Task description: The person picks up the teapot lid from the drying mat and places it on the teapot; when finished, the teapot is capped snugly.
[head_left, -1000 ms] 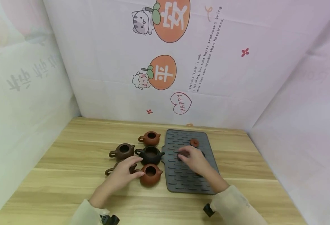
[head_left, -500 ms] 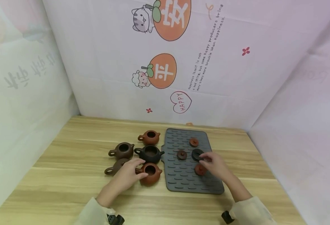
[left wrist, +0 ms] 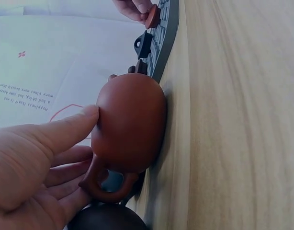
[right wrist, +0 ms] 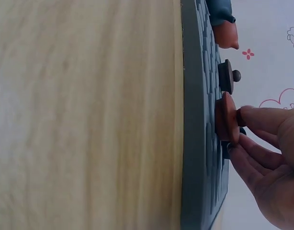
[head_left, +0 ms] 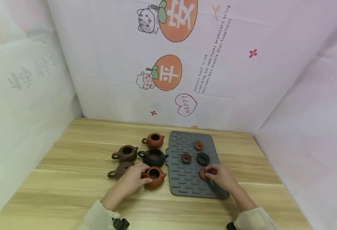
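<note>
The right hand pinches the knob of a reddish-brown lid on the grey mat; in the right wrist view the hand has thumb and fingers about that lid. The left hand is at the handle side of an open reddish teapot. Its thumb touches the body of the teapot in the left wrist view, where the other fingers of the hand lie behind the handle, their contact partly hidden.
A black teapot, a small reddish teapot and a brown teapot stand open. Another brown teapot wears a lid. The mat also holds a dark brown lid, a black lid and a small reddish lid.
The right hand has left the dark brown lid, passed by the black lid and moved nearer the front to the reddish-brown lid. The left hand has shifted slightly right beside the reddish teapot.
</note>
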